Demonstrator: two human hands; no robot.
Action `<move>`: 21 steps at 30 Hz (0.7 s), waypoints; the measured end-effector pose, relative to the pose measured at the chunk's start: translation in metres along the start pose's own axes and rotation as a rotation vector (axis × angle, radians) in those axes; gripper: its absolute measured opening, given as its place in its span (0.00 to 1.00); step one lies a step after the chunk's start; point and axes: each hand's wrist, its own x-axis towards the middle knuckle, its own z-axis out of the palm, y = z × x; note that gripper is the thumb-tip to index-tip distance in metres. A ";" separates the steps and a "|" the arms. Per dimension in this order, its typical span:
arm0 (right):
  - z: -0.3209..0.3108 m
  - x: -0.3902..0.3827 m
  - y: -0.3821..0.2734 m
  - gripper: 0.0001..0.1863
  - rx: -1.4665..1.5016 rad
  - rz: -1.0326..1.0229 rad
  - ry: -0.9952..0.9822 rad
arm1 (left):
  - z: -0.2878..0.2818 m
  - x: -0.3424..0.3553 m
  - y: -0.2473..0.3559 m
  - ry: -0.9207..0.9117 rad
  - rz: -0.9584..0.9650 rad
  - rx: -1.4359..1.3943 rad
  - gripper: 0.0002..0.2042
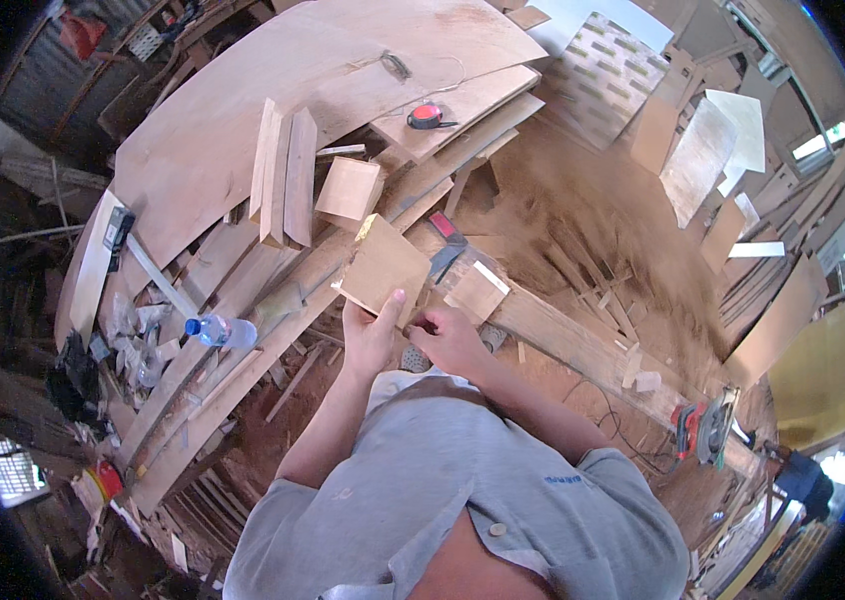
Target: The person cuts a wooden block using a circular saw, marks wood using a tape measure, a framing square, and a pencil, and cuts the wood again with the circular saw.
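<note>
The box is up in front of my waist, tilted, its broad flat face turned up and a pale, rough yellowish strip along its far edge. My left hand grips the near side, thumb laid over the face and the other fingers tucked under. My right hand is at the near right corner, fingers curled in and nearly closed; I cannot tell whether they pinch something small or just the edge. The broad face looks in place, so I judge the box mostly put together, with that rough edge and the corner perhaps left to tidy; its underside is hidden. Just beyond my hands, a second box looks about as far along, and the upright boards left of it seem not yet worked in. Right of my hands, a square offcut lies on a plank, with a red-and-black tool just ahead of it. Farther ahead, the tape measure rests on the desk; a bottle lies off to my left, and a saw sits well to my right.
</note>
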 end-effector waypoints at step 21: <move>-0.139 0.387 0.042 0.35 -0.689 -0.333 0.591 | 0.009 -0.048 -0.026 0.641 -0.140 -0.203 0.24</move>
